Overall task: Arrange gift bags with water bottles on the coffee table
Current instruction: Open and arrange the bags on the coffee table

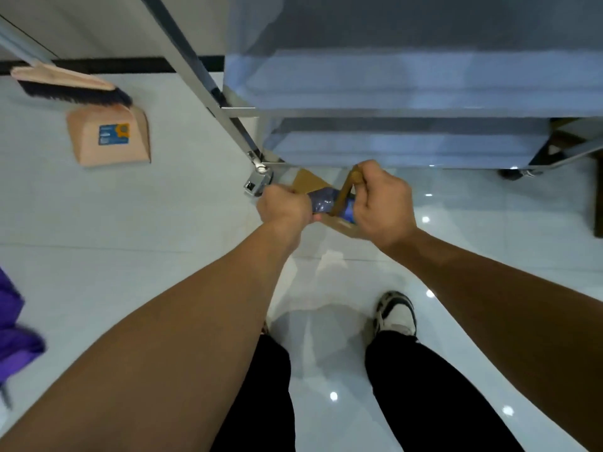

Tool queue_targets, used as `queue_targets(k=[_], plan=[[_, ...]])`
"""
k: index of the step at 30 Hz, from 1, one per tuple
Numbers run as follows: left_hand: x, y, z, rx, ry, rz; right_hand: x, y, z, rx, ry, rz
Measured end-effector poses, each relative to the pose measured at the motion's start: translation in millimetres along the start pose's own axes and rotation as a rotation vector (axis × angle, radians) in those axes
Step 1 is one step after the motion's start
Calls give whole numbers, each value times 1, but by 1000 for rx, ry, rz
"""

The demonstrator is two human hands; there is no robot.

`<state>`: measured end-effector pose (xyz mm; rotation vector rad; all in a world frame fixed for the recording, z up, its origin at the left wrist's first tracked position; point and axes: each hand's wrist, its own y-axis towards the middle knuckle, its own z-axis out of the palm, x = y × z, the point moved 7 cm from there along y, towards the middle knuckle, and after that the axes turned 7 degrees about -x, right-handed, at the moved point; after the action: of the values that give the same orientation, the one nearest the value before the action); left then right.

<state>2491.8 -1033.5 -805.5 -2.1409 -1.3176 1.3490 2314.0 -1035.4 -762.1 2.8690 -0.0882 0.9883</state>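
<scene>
A brown paper gift bag [308, 182] hangs between my two hands above the white floor, just in front of a metal cart. My right hand [381, 203] grips the bag's brown handle [346, 190] at its top. My left hand [284, 208] is curled round the near end of a water bottle with a blue label [324, 203], which lies across the bag's opening. Much of the bag and the bottle is hidden behind my hands.
A steel cart [408, 112] with shelves and castors stands directly ahead. A pink broom [68, 86] and dustpan [109, 135] lean at the left by the wall. Purple cloth [13, 331] shows at the left edge. My shoe [396, 313] is on the glossy tiles.
</scene>
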Motion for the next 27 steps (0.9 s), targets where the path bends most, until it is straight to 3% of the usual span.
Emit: queue_targets(k=[4, 7, 11, 16, 20, 23, 27], plan=[[-13, -47, -36, 120, 173, -23, 22, -23, -72, 89, 29, 69], [-21, -98, -62, 175, 364, -42, 56, -54, -124, 39, 123, 87], [-41, -182, -80, 311, 650, 69, 84, -90, -190, 8, 157, 357], [-104, -296, -79, 488, 987, 492, 110, -119, -314, -156, 86, 512], [-159, -417, -65, 634, 1079, 739, 116, -151, -435, -392, 85, 621], [-192, -518, -33, 659, 1168, 1049, 109, -188, -535, -615, 77, 666], [-208, -661, 26, 635, 1187, 1406, 75, -253, -665, -786, 50, 765]])
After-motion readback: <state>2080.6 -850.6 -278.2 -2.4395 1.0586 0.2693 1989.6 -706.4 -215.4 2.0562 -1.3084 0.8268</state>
